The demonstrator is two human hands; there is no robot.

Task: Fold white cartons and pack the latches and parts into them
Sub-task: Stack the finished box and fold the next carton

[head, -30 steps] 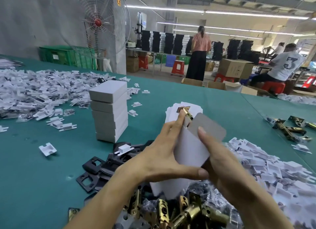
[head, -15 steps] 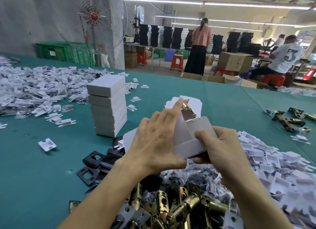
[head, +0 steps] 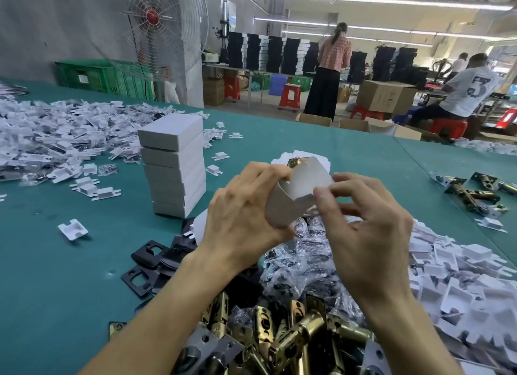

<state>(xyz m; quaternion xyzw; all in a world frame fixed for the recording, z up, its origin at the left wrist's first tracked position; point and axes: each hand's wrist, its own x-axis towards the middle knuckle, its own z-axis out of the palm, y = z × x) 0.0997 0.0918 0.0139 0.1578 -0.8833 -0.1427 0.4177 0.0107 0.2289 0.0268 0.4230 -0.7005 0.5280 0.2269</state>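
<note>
Head view takes in a broad green surface [head: 70,290] that carries everything, with drifts of small white inserts [head: 56,139] spread over its far left and near right. Next in size, a stack of finished cartons [head: 173,164] stands upright left of centre. A heap of brass latches [head: 279,332] lies at the near edge, with clear bags of small parts [head: 302,262] on top and black plates [head: 145,265] just beside it on the left.

Above that heap both hands are together on one half-formed carton [head: 293,198], held in the air clear of the surface. The left hand [head: 246,215] wraps its fingers round the carton's left side. The right hand [head: 369,229] pinches the upper flap between thumb and forefinger, its other fingers loosely curled.

The carton's body bows in a curve, so I judge the board thin, light and springy: it should crease at its folds but buckle if squeezed mid-panel. The best hold looks to be at the edges and corners, with the flap guided by its free edge. A latch looks heavy and hard for such a shell, so the base will want support from beneath. Whether anything is inside cannot be told. Behind the carton a brass piece [head: 298,161] lies on a small pile of flat blanks [head: 326,163].
</note>
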